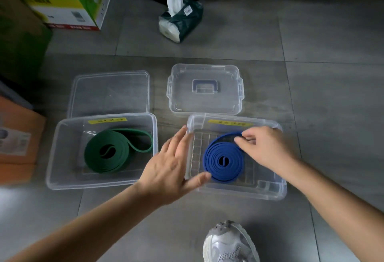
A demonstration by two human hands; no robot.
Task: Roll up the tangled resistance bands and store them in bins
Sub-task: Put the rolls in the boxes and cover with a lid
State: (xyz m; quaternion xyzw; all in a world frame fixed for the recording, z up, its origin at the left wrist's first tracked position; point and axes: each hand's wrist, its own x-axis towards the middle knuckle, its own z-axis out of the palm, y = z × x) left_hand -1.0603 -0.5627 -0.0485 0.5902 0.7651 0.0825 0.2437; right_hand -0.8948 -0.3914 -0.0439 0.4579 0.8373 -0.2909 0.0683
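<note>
A rolled blue resistance band (224, 161) lies in the right clear bin (272, 192), which carries a yellow label. My right hand (265, 147) reaches into that bin and its fingertips pinch the band's loose outer end at the far side. My left hand (172, 168) is flat with straight fingers against the bin's left wall, thumb near the blue roll. A rolled green band (110, 152) with a loose outer loop lies in the left clear bin (62, 174), also yellow-labelled.
Two clear lids lie on the grey tile floor behind the bins: a flat lid (110, 93) at left, a handled lid (204, 89) at right. A tissue pack (180, 20) stands farther back. Cardboard boxes (62, 0) line the left side. A grey shoe (230, 243) is at the bottom.
</note>
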